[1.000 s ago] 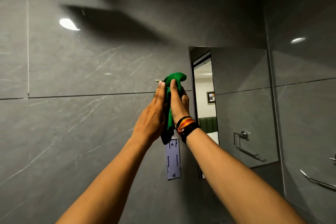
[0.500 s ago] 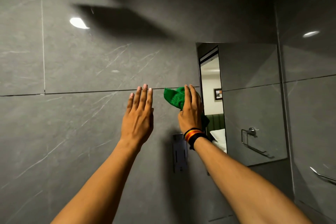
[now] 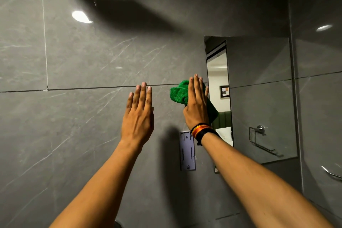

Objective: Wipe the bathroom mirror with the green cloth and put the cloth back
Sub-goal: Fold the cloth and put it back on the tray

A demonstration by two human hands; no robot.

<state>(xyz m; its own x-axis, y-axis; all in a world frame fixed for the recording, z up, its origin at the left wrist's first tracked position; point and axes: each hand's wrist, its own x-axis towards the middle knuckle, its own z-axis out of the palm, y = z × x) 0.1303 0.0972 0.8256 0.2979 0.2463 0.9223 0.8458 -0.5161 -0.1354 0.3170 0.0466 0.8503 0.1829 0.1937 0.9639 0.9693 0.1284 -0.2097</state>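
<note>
My right hand [image 3: 196,104] lies flat, fingers straight and close together, pressing the green cloth [image 3: 179,93] against the wall at the left edge of the mirror [image 3: 259,98]. The cloth is bunched under my palm; a rounded fold sticks out to the left of my fingers, and a darker tail of it hangs out on the right, below my little finger, over the mirror's edge. I wear a stack of bands [image 3: 201,131] on that wrist (red, orange and black).

My left hand [image 3: 138,114] is raised beside it, open and holding nothing, fingers stretched upward and nearly together, well apart from the cloth. Whether its palm touches the gray tile wall [image 3: 83,126] I cannot tell.

The mirror is a tall panel mounted on the tile near the corner. Its left strip reflects a lit room with a framed picture and something green below; the rest reflects gray tile and a chrome holder [image 3: 259,131]. Just below my right wrist, a pale purple plastic plate [image 3: 187,151] is fixed to the wall beside the mirror's lower left corner. On the right-hand wall a metal rail [image 3: 331,173] shows at the edge of view.
</note>
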